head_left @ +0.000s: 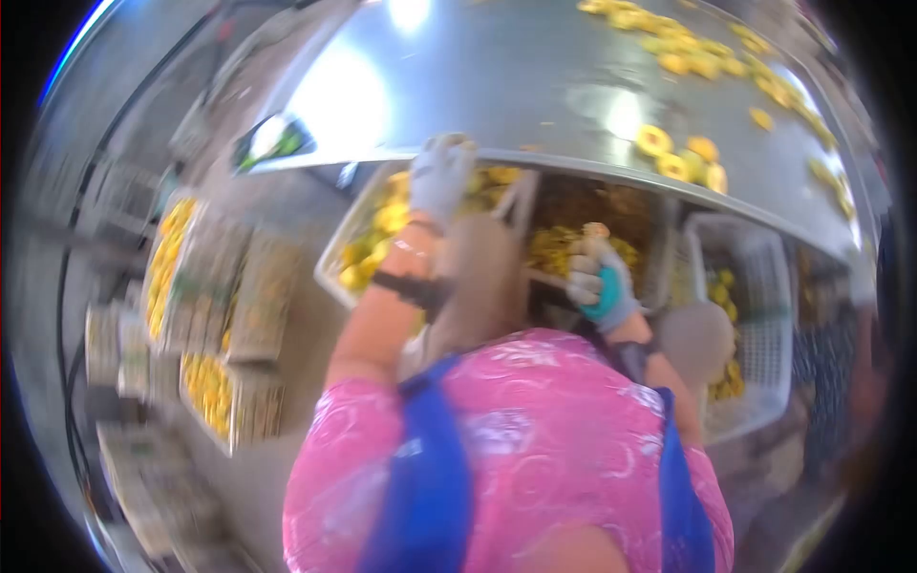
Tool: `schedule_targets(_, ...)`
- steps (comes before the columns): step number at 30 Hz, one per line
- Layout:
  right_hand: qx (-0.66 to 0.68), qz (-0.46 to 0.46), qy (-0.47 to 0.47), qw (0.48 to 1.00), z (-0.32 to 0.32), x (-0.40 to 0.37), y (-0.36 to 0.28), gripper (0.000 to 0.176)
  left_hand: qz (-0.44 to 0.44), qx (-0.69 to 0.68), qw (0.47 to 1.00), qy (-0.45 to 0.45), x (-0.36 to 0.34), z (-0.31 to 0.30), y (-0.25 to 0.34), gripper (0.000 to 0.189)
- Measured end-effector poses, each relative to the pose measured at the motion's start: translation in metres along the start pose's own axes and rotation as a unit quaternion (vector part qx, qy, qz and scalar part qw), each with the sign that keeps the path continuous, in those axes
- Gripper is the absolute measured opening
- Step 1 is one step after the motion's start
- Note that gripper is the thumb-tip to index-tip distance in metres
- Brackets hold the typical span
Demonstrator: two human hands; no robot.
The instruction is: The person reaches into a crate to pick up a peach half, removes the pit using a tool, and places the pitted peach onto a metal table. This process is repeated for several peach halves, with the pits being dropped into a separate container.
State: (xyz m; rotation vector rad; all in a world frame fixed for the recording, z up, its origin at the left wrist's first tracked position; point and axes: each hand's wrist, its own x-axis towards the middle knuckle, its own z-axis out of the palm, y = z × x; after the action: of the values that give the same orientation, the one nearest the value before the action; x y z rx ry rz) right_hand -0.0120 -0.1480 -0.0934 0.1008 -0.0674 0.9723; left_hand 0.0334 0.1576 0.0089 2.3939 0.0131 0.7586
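Note:
My left hand [441, 181], in a pale glove, is at the near edge of the metal table [478, 91], above a white crate [334, 250] of yellow fruit [390, 216]. Its fingers look curled, and what they hold, if anything, is hidden. My right hand [600, 279], in a white and teal glove, is closed over a bin [597, 202] with yellow-orange pieces [559, 250] in it. A small orange-tipped thing [596, 230] shows at its fingertips, too blurred to name.
Halved fruit [672, 166] lies near the table's edge, with more yellow fruit [702, 48] farther back. To the right stands a white crate [764, 329] with some fruit inside. Stacked crates [196, 286] of orange-yellow fruit stand on the floor at left.

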Motion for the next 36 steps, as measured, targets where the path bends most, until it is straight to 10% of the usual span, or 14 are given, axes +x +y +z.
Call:
schedule_targets(6,-0.093,-0.083,0.217,0.968,0.015,-0.008,-0.006,0.038,0.073,-0.056,0.981,-0.170,0.062,0.110,0.118,0.050)
schedule_targets(13,-0.136,-0.127,0.216,0.958,0.023,-0.011,-0.004,0.037,0.056,-0.009,0.940,-0.337,0.102,0.250,0.160,0.069)
schedule_targets(19,-0.209,-0.141,0.214,0.944,0.030,-0.013,-0.003,0.039,0.066,0.058,0.905,-0.417,0.104,0.231,0.172,0.073)
schedule_targets(23,-0.248,-0.198,0.265,0.911,0.024,-0.001,0.000,0.040,0.007,-0.146,0.922,-0.357,0.084,0.210,0.151,0.055)
schedule_targets(29,-0.344,-0.183,0.282,0.877,0.077,-0.014,-0.004,0.040,-0.285,-0.655,0.652,-0.256,0.030,0.121,0.176,0.033)
schedule_targets(33,-0.312,-0.165,0.226,0.908,0.077,-0.007,-0.003,0.038,-0.185,-0.676,0.640,-0.316,0.005,0.136,0.124,0.042)
schedule_targets(36,-0.366,-0.184,0.263,0.873,0.093,-0.008,0.005,0.037,-0.285,-0.735,0.539,-0.297,-0.020,0.111,0.138,0.033)
